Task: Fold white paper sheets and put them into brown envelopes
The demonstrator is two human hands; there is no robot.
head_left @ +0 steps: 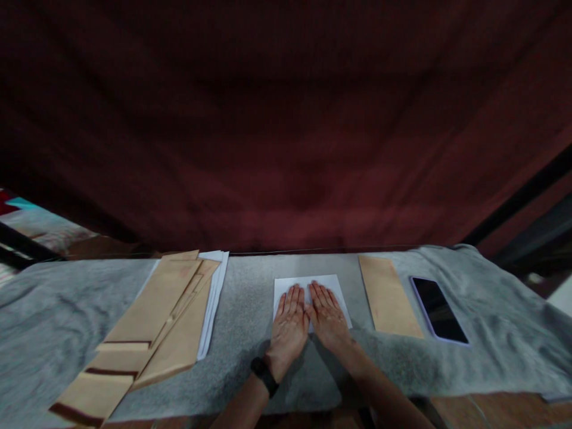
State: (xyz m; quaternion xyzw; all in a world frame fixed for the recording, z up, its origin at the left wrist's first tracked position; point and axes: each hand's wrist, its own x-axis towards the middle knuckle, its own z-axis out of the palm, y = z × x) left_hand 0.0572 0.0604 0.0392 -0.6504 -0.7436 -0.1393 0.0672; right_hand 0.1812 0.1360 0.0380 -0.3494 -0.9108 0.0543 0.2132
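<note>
A white sheet of paper [282, 287], perhaps folded, lies in front of me on the grey cloth. My left hand [290, 322] rests flat on its left half, fingers stretched out and pointing away from me. Beside it my right hand [328, 314] lies flat on the right half, its fingers also stretched. The two thumbs meet or nearly meet at the middle of the paper. Both palms cover much of the sheet, so its near part is largely hidden. A black band [264, 376] circles my left wrist.
Several brown envelopes [138, 304] lie overlapping at the left, on top of white sheets [215, 307]. To the right are a single brown envelope [389, 296] and a phone [438, 310] with a purple edge. Grey cloth [245, 298] covers the surface; a dark red curtain [286, 149] hangs behind.
</note>
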